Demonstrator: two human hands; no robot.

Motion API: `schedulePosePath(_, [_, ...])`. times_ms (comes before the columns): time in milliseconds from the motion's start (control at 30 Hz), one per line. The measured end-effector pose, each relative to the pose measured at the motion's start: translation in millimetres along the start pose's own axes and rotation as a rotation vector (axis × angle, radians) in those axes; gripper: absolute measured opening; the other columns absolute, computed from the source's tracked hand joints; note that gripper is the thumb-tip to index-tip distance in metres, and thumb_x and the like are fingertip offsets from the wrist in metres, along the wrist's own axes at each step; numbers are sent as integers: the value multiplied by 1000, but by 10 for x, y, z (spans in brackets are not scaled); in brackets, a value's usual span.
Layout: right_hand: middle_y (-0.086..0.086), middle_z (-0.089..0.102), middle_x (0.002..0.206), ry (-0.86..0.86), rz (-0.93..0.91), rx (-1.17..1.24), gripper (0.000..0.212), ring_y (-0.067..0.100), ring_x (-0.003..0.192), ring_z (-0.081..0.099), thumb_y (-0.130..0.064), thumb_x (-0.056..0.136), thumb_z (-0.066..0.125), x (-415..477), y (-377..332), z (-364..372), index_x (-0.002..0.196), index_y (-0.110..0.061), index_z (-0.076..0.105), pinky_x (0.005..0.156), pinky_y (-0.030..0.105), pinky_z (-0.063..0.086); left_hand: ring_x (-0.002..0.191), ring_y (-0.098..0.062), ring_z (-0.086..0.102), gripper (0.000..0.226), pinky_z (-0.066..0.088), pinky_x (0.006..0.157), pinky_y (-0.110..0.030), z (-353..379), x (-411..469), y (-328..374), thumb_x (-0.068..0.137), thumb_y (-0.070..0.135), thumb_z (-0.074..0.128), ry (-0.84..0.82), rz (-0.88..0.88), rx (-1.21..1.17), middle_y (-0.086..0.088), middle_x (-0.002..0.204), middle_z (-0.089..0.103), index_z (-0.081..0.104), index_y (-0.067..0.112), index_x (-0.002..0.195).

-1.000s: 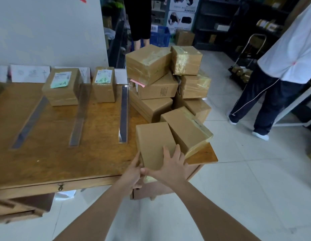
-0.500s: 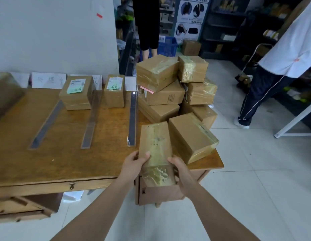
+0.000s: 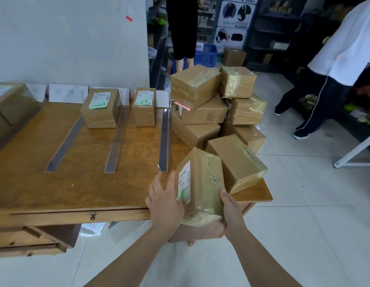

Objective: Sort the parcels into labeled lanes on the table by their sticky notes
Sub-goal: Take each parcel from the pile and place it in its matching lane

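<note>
both hands are clamped on one taped brown parcel (image 3: 202, 179), held tilted over the near edge of the tabletop (image 3: 76, 183). the left hand (image 3: 165, 201) has the label side, thumb on the greenish sticky note (image 3: 183, 193). the right hand (image 3: 231, 208) cups the lower right corner. just past the right hand is a messy pile of parcels (image 3: 200, 88). farther out beyond the left hand, two sorted parcels (image 3: 100, 112) sit between clear divider strips (image 3: 164, 139), with paper lane labels (image 3: 68, 93) behind them.
</note>
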State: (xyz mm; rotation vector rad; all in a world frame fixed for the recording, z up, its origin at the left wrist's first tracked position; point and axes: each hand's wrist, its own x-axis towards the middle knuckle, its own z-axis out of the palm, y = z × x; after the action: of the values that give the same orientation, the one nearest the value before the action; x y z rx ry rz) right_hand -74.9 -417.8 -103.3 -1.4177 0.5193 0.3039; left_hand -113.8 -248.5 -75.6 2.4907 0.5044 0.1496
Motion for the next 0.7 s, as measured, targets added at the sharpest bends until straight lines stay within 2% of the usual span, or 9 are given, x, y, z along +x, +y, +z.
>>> schedulePosePath(67, [4, 64, 122, 55, 4, 6, 35, 26, 117, 58, -43, 99, 52, 30, -2, -35, 124, -21, 62, 106, 49, 45, 141, -25, 31, 107, 36, 111, -50, 26, 50, -10, 76, 35, 81, -117, -142, -313, -3, 158, 19, 8, 30, 154])
schedulePosePath(133, [6, 63, 122, 102, 11, -16, 37, 28, 118, 57, -41, 101, 48, 45, 23, -62, 127, -18, 61, 107, 50, 44, 132, -18, 46, 100, 43, 107, -45, 76, 38, -9, 73, 39, 83, -266, -180, -590, 0, 151, 39, 22, 28, 151])
schedulePosePath(267, [3, 61, 122, 143, -27, -81, 33, 29, 119, 56, -36, 103, 44, 43, 44, -67, 126, -19, 59, 106, 51, 43, 142, -12, 28, 93, 28, 116, -38, 135, -43, -7, 68, 69, 71, -410, -209, -712, 9, 155, 24, 44, 27, 146])
schedulePosePath(367, [-9, 46, 119, 249, -94, -171, 20, 28, 117, 51, -28, 100, 50, 56, 6, -95, 115, -19, 60, 107, 48, 43, 137, -15, 37, 71, 32, 113, -37, 85, -42, -6, 74, 78, 54, -431, -236, -774, 7, 150, 35, 57, 36, 130])
schedulePosePath(467, [-2, 37, 147, 320, -105, -241, 10, 27, 121, 52, -31, 95, 58, 74, 71, -122, 86, -36, 61, 101, 47, 47, 111, -3, 53, 33, 41, 94, -24, 12, -73, 32, 91, 63, 40, -455, -270, -827, 12, 123, 58, 57, 40, 108])
schedulePosePath(533, [4, 44, 146, 297, -94, -257, 16, 26, 124, 51, -51, 90, 57, 90, 154, -128, 75, -46, 61, 99, 47, 49, 94, 7, 50, 37, 39, 80, -21, -17, -87, 47, 98, 57, 30, -480, -291, -859, 25, 101, 57, 61, 38, 108])
schedulePosePath(600, [1, 54, 133, 226, -88, -204, 29, 23, 121, 54, -70, 86, 52, -24, 130, -79, 86, -45, 66, 98, 44, 50, 99, 5, 50, 38, 38, 88, -26, 21, -98, 25, 97, 59, 33, -479, -307, -865, 27, 104, 57, 63, 41, 113])
schedulePosePath(667, [-6, 65, 111, 98, -59, -78, 39, 17, 104, 63, -61, 91, 52, -146, 76, -36, 111, -29, 64, 91, 37, 53, 115, -2, 49, 29, 39, 104, -34, 99, -83, -32, 97, 47, 50, -402, -257, -769, 20, 121, 56, 55, 47, 125])
schedulePosePath(700, [-4, 69, 106, 35, -61, -42, 46, 17, 97, 67, -59, 89, 55, -185, 62, -25, 117, -23, 62, 88, 37, 55, 122, -6, 48, 42, 40, 108, -38, 151, -84, -74, 94, 37, 59, -372, -242, -745, 15, 129, 54, 48, 45, 133])
